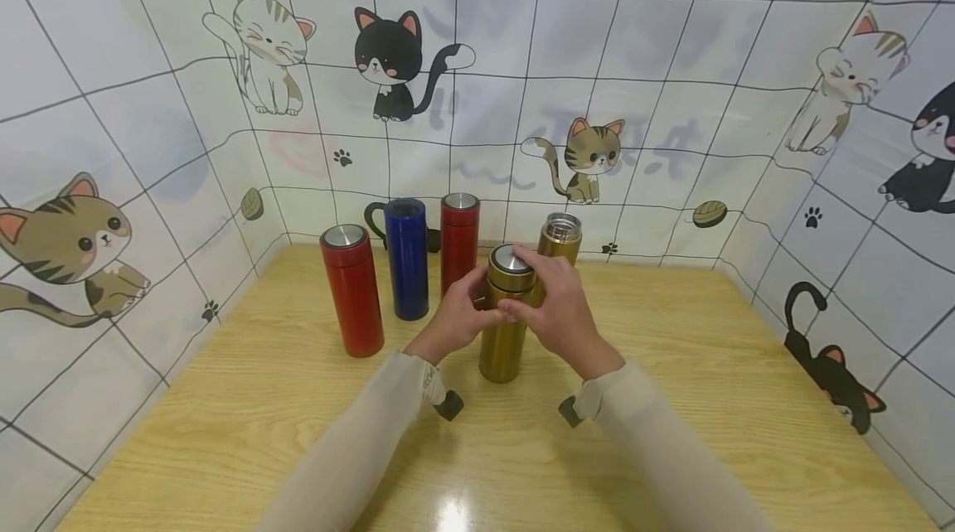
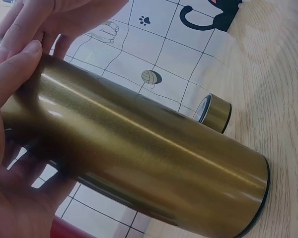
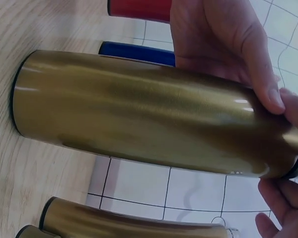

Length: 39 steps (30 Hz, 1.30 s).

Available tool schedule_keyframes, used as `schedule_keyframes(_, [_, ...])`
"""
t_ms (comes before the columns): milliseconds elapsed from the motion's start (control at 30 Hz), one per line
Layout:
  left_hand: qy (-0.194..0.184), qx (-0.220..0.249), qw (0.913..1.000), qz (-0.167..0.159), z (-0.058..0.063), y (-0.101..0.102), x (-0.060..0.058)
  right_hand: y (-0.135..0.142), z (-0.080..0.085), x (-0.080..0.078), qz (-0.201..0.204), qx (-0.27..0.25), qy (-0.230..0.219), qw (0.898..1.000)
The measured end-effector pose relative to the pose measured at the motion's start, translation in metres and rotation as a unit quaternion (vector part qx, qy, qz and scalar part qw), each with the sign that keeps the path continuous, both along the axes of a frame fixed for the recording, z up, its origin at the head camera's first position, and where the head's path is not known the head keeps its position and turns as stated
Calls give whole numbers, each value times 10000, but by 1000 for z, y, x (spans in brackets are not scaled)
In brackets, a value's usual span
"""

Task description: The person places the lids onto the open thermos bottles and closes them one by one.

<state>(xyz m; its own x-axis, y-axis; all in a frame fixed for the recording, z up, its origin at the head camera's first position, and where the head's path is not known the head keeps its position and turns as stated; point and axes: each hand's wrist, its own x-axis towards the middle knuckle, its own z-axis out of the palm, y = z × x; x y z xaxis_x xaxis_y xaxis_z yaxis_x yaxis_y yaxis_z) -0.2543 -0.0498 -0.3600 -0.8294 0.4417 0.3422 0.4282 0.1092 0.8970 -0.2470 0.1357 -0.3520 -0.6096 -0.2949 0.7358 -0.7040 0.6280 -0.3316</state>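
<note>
A gold thermos flask (image 1: pixel 501 350) with a silver-topped lid (image 1: pixel 512 260) stands at the middle of the table, its base at the wood. My left hand (image 1: pixel 457 318) grips its upper body from the left, the thumb across the front. From the right, my right hand (image 1: pixel 561 308) holds it at the neck, with fingertips up on the lid. The two thumbs meet near the neck. Just behind my right hand is a second gold flask (image 1: pixel 561 235), its silver mouth uncovered. A small gold cap (image 2: pixel 217 113) sits on the table in the left wrist view.
To the left stand a red flask (image 1: pixel 354 300), a blue flask (image 1: pixel 409 267) without a silver top, and another red flask (image 1: pixel 458 238) farther back. Cat-patterned walls (image 1: pixel 671 43) enclose the wooden table (image 1: pixel 709 366) at the back and both sides.
</note>
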Motion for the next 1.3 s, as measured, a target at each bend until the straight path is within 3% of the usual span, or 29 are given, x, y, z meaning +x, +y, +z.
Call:
schedule_keyframes(367, [64, -36, 9999, 135, 1, -2, 0, -9, -5, 6, -493, -104, 834, 9952])
schedule_keyframes(500, [26, -49, 9998, 172, -11, -1, -11, -7, -2, 5, -505, -11, 821, 9953])
schedule_keyframes(600, [-15, -22, 9999, 169, -22, 2, -21, -2, 2, 1, -242, 26, 319, 9992])
schedule_keyframes(700, [-26, 14, 9999, 140, -25, 3, -23, 6, 6, -3, 385, -120, -628, 9972])
schedule_keyframes(767, [1, 32, 9999, 127, -26, 3, -24, 10, 10, -5, 859, -259, -1282, 9877])
schedule_keyframes(867, [59, 54, 9999, 98, -26, 2, -24, 14, 17, -8, 1603, -507, -2111, 9629])
schedule_keyframes(1000, [94, 21, 9999, 80, -24, 0, -24, 16, 24, -11, 2209, -574, -2565, 9392])
schedule_keyframes(1133, [71, -9, 9999, 116, -24, -1, -23, 17, 28, -12, 2118, -403, -2473, 9446])
schedule_keyframes(1300, [107, 49, 9999, 123, -25, 1, -23, 15, 25, -9, 1319, -296, -1968, 9711])
